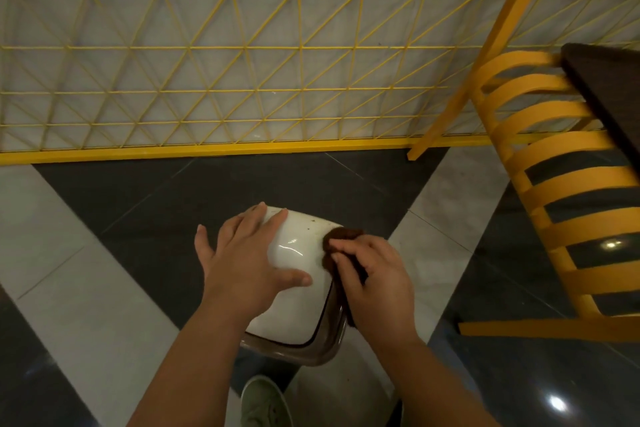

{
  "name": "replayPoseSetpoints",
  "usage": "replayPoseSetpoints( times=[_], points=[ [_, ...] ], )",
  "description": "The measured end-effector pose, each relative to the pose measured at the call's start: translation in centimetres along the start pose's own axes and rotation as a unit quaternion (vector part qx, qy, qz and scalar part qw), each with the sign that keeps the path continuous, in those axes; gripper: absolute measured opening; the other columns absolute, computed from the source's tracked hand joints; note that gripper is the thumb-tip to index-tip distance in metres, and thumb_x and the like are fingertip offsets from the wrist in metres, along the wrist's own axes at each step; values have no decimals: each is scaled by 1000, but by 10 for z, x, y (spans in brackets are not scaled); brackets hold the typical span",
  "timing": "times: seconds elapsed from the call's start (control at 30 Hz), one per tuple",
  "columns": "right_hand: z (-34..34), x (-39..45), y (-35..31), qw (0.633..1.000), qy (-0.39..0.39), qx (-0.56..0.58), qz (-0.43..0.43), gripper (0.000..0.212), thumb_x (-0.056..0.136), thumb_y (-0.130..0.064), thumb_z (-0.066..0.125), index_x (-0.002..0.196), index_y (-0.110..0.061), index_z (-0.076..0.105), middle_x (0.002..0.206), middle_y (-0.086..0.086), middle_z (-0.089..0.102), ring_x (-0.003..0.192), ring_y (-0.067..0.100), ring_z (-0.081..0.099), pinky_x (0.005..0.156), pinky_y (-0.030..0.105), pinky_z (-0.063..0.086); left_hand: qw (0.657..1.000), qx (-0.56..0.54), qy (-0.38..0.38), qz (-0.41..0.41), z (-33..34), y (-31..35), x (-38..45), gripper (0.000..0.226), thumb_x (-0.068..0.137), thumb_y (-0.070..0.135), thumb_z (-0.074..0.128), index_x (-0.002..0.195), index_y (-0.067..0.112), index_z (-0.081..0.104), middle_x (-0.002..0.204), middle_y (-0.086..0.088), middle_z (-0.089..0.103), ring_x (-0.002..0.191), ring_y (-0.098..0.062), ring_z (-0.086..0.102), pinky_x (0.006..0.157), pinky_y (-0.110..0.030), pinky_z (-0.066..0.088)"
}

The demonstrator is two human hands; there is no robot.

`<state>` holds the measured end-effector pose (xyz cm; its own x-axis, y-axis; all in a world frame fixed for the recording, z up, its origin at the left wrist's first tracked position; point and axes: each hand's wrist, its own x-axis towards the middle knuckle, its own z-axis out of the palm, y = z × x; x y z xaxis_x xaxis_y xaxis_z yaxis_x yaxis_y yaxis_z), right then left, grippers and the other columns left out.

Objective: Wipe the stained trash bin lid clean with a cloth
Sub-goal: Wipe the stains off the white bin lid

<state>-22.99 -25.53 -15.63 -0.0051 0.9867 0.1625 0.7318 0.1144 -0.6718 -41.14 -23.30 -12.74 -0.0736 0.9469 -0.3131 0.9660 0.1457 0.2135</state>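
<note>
Lid (298, 274), long axis running away, left hand (242, 253) flat on it, right hand (374, 277) gripping cloth (341, 236).

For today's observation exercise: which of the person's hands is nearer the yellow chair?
Right. The right hand grips the brown cloth at the lid's right edge, on the yellow chair's side; the left hand rests flat on the lid's far left.

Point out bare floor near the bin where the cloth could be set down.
Bare dark floor lies between the bin lid and the yellow fence; pale floor sits beyond the left hand. It is crowded by the right hand, cloth and chair.
</note>
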Motion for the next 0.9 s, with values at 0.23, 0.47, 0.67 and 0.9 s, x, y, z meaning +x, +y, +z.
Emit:
replayPoseSetpoints(
  times=[0.23,0.47,0.67,0.9],
  points=[
    [2,8,1,981,7,113,155,20,91,-30,53,105,-43,60,104,-21,56,97,-9,51,81,7,40,1000,2,2,-3,1,1,-1,100,65,83,54,149,48,11,161,15,8,147,-17,5,114,-57,-11],
    [15,-43,-1,1000,12,15,8,25,88,-41,48,105,-35,65,107,-15,56,98,0,50,81,11,41,1000,-13,7,-5,3,4,-4,98,67,80,55,149,48,11,161,14,7,146,-18,5,115,-56,-9],
    [7,23,-6,994,14,58,92,19,91,-34,54,106,-39,64,101,-21,50,97,-1,48,77,5,33,999,-15,26,-29,7,13,-9,97,68,82,52,149,46,14,160,10,12,145,-21,11,117,-55,-3],
    [11,-43,14,996,45,66,34,20,88,-36,52,105,-37,62,110,-21,52,105,3,51,91,9,37,999,-20,27,-31,8,17,-10,96,69,82,49,150,44,12,160,9,12,144,-22,10,117,-54,-1]
  ],
)
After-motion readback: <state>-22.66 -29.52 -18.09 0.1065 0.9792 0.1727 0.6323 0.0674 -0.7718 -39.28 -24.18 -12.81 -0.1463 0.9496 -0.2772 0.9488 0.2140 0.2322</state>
